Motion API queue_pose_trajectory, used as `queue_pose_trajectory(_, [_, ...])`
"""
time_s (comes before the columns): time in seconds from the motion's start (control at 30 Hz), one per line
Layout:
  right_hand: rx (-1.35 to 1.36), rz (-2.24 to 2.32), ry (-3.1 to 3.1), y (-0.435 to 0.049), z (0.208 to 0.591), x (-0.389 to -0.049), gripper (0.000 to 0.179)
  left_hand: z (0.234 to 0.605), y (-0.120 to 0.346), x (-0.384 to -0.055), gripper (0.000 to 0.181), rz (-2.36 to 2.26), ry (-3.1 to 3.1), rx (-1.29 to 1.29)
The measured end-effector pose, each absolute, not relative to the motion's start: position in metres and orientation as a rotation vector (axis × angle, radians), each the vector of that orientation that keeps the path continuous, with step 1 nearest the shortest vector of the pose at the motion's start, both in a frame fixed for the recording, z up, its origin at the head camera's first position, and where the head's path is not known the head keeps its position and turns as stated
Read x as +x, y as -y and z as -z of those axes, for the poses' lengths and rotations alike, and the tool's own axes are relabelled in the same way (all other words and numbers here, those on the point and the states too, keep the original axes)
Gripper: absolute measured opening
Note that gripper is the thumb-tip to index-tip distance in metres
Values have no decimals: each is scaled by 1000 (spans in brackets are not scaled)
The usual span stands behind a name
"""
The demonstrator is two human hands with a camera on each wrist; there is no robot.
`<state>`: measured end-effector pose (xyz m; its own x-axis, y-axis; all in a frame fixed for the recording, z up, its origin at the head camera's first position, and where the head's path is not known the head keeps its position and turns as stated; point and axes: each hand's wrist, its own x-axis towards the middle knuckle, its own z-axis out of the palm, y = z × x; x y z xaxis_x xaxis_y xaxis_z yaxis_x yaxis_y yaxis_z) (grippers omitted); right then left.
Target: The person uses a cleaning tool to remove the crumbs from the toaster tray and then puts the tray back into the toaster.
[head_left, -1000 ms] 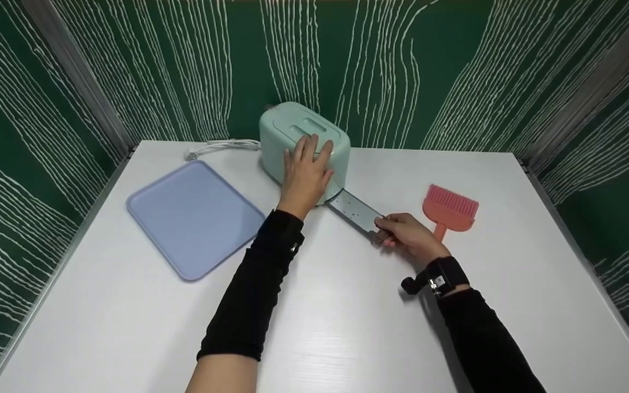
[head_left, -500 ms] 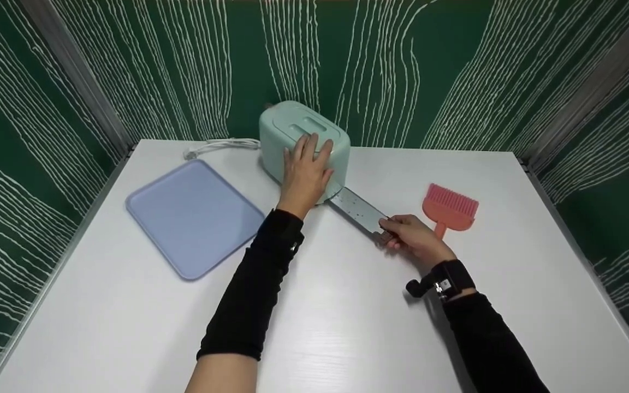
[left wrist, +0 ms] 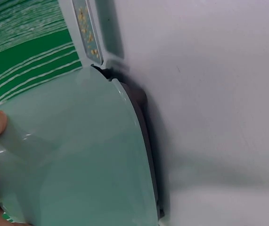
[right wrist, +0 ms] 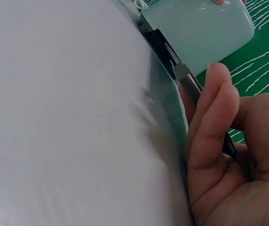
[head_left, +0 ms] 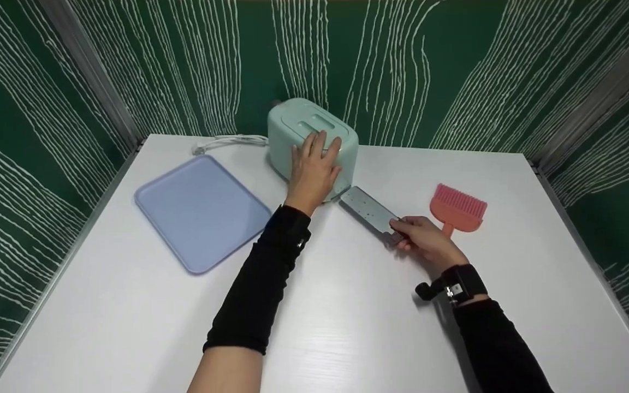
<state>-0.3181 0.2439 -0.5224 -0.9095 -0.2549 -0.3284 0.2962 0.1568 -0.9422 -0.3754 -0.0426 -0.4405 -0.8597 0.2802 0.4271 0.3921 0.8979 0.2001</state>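
Step in hand looks like crumb tray removal, with the pull-out basically done. The metal crumb tray (head_left: 372, 212) sits off the near right end of the toaster (head_left: 283, 134), inner end just beside the base — can't tell if an edge touches. Right hand (head_left: 429, 239) pinches the tray's outer end, thumb on top, fingers under, closed firmly by the look of it. Left hand (head_left: 313, 176) has its fingers extended and spread over the toaster's top edge and side, bracing rather than gripping, I'd say. Left wrist view shows yellowish crumbs (left wrist: 82, 18) on the tray; right wrist view shows a dark opening (right wrist: 163, 51) low on the toaster. Next move, my read: bring the tray fully clear, hold it level, take it to the blue plate (head_left: 200, 213) — that's beyond the left forearm, so free that arm or route around it. Red brush (head_left: 458, 214) lies near the right hand, unheld, presumably for sweeping. Main risk: one-end pinch gives poor roll control, any tilt drops crumbs on the table (head_left: 325, 322)
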Motion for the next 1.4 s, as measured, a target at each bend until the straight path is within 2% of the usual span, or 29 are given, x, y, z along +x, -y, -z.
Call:
queue_pose_trajectory(1.07, [45, 1908, -1944, -240, 507, -308, 24, 442, 43, -369, 52, 537, 2560, -519])
queue_pose_trajectory(1.4, [13, 1940, -1952, -237, 507, -308, 24, 446, 37, -352, 40, 552, 2483, -571])
